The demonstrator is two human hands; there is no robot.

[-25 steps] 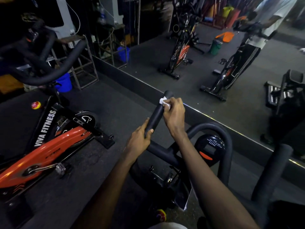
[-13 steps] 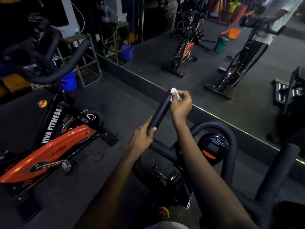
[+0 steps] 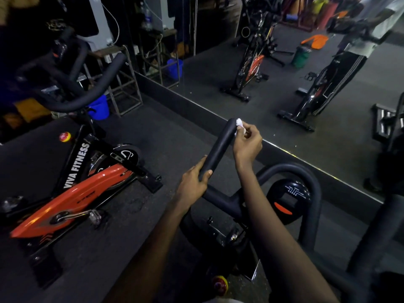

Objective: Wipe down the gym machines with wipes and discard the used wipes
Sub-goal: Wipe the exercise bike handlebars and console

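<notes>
1. Two hands worked one handlebar (image 3: 218, 147), the near bike's left horn. The right hand (image 3: 247, 145) pinched a small white wipe (image 3: 239, 124) between thumb and fingertips, pressing it against the handlebar's top end.
2. The left hand (image 3: 192, 186) was clenched round the lower end of the same handlebar, thumb over the top, apparently steadying it.
3. Right of the handlebar sat the bike's round black console (image 3: 288, 197) inside a looped bar. Left of it stood an orange exercise bike (image 3: 72, 200), with a blue bucket (image 3: 99, 108) beyond that. Past the handlebar ran a wall mirror (image 3: 284, 84), and a green bin (image 3: 301, 55) showed in its reflection.
4. Risks, as I judged them:
   - The wipe was wadded small and sat right at the tip, so an upward stroke could carry it off the end and out of the pinch onto the floor.
   - The wad touched little of the grip, so the far side could go unwiped.
   - The patch under the left hand would be missed unless that hand shifted.
   - No bin stood close to the handlebar, so the used wipe might get set down and forgotten.
</notes>
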